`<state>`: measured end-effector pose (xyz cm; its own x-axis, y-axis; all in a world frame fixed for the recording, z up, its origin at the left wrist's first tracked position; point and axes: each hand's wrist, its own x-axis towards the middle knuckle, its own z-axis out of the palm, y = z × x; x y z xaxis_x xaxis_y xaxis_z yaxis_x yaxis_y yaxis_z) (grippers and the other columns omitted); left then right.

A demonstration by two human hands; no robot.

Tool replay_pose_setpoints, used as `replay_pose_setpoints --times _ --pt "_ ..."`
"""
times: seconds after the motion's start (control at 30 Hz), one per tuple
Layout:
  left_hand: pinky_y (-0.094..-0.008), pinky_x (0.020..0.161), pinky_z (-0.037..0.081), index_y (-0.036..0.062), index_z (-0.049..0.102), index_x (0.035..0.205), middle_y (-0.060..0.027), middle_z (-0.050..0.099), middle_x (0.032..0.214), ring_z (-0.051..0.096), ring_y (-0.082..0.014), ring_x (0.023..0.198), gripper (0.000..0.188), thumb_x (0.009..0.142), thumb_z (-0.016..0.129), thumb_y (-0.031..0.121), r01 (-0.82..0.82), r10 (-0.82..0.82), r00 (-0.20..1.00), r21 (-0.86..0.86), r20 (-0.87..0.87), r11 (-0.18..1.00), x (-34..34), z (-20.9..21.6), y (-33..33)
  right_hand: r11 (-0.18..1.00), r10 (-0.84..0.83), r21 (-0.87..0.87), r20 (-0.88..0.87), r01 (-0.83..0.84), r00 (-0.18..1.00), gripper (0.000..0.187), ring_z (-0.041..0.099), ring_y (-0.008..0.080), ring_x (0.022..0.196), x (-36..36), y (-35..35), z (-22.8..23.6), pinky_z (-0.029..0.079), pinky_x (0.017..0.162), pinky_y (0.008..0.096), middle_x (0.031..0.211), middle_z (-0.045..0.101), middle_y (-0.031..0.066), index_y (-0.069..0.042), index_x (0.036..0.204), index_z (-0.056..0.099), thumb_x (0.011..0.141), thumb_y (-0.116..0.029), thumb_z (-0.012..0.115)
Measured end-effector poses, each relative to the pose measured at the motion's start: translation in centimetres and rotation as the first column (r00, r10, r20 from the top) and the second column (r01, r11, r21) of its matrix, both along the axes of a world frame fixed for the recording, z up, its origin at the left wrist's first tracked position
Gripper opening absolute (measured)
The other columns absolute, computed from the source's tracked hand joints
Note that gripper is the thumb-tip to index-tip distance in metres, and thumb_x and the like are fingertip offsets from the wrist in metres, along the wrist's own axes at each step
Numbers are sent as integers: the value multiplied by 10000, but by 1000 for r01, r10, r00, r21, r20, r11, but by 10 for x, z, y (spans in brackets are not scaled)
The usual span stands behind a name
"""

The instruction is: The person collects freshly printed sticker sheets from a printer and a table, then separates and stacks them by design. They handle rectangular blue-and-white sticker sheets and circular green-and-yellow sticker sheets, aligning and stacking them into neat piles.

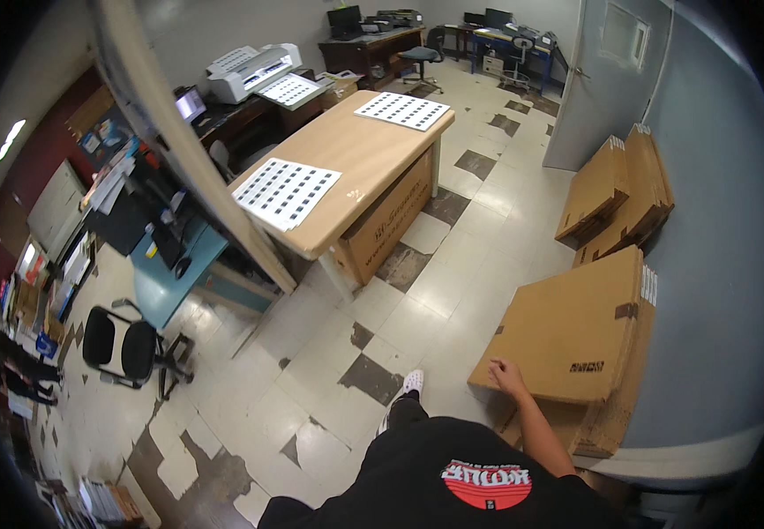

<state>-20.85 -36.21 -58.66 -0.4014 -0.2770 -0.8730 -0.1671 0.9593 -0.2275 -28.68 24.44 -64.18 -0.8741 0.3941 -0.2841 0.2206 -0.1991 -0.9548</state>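
head view: my right grip, curled but whether grasping i cannot tell, is near the eight o'clock corner of the flat cardboard carton, which spreads toward two o'clock beside the blue wall, my left grip unseen.
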Motion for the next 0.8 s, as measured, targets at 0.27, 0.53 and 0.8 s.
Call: replay_pose_setpoints --times 0.27,0.53,0.8 --pt "-456 972 436 10 598 1213 -248 591 1230 559 -401 1150 558 877 558 454 431 -72 690 329 -720 840 -352 64 239 975 112 24 804 -220 584 304 574 185 577 322 -80 -38 460 542 355 680 616 68 -38 738 645 907 -259 521" --pt "-397 829 494 19 366 1414 -179 685 984 658 -320 927 696 866 649 341 500 411 528 663 -743 557 -448 198 426 980 200 -189 877 -68 437 268 560 199 556 304 -48 -31 440 501 361 670 603 84 -21 753 634 877 -233 527" --pt "-377 987 415 -37 266 1459 -205 631 1169 571 -309 1131 803 867 668 328 -81 676 535 766 -507 638 -424 148 381 976 -152 214 578 30 802 235 567 167 557 27 129 18 450 488 322 651 603 68 -15 793 609 894 -213 533"
